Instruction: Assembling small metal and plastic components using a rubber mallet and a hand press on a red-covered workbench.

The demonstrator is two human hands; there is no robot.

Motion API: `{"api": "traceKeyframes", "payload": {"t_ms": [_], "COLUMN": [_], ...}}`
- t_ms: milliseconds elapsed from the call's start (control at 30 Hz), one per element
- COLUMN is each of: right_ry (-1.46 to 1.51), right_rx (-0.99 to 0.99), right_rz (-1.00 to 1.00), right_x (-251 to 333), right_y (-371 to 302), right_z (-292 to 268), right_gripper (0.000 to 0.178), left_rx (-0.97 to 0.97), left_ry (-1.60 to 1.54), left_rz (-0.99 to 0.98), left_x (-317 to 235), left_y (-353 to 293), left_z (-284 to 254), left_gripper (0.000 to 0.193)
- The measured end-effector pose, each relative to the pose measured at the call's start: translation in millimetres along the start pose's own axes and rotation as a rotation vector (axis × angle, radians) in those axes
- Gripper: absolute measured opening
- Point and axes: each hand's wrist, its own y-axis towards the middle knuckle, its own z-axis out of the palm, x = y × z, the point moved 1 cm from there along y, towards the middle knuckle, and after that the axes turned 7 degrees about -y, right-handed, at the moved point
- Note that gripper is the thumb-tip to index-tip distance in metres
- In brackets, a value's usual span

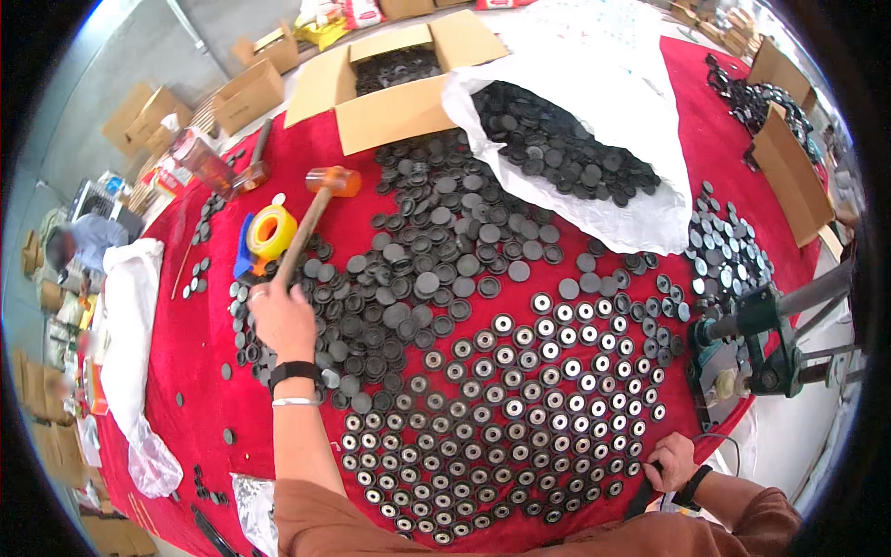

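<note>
My left hand (pixel 283 323) is closed on the lower end of the wooden handle of a mallet (pixel 303 232). The mallet's orange head (pixel 334 182) points away from me, above the red cloth. Beside that handle lies a roll of yellow tape (pixel 272 232) in a blue holder. Loose black plastic discs (pixel 418 251) are heaped to the right of my left hand. In front of me, black round pieces with silver ring centres (pixel 515 408) lie spread out in rows. At the near right table edge, my right hand (pixel 670 462) is closed around something dark, mostly hidden by the fingers.
A cardboard box (pixel 394 116) and a white sack (pixel 631 176), both holding black parts, stand at the far side. A green metal press (pixel 742 343) stands at the right. Another hammer (pixel 255 167) lies far left. A person (pixel 88 243) is at the left background.
</note>
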Motion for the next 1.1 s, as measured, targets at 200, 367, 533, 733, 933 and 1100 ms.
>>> {"api": "traceKeyframes", "payload": {"t_ms": [200, 367, 533, 733, 933, 1100], "right_ry": [-0.003, 0.038, 0.117, 0.128, 0.142, 0.146], "right_rx": [-0.013, 0.021, 0.035, 0.091, 0.126, 0.086], "right_rz": [-0.016, 0.011, -0.022, -0.015, 0.018, 0.001], "right_x": [0, -3, -7, -8, -7, -6], "right_y": [2, 2, 6, 10, 10, 14], "right_z": [-2, -4, -5, -8, -11, -13], "right_gripper": [0.026, 0.025, 0.023, 0.018, 0.017, 0.017], "left_rx": [0.407, 0.501, 0.385, 0.574, 0.782, 0.765], "left_ry": [-0.343, -0.295, -1.323, -1.558, -0.531, -0.469], "left_rz": [0.099, 0.143, -0.634, -0.93, 0.125, 0.234], "left_x": [-67, -71, -75, -140, -169, -166], "left_y": [-8, -1, 6, 15, 7, 7], "left_z": [47, 54, 44, 60, 63, 62], "left_gripper": [0.024, 0.019, 0.012, 0.02, 0.042, 0.043]}}
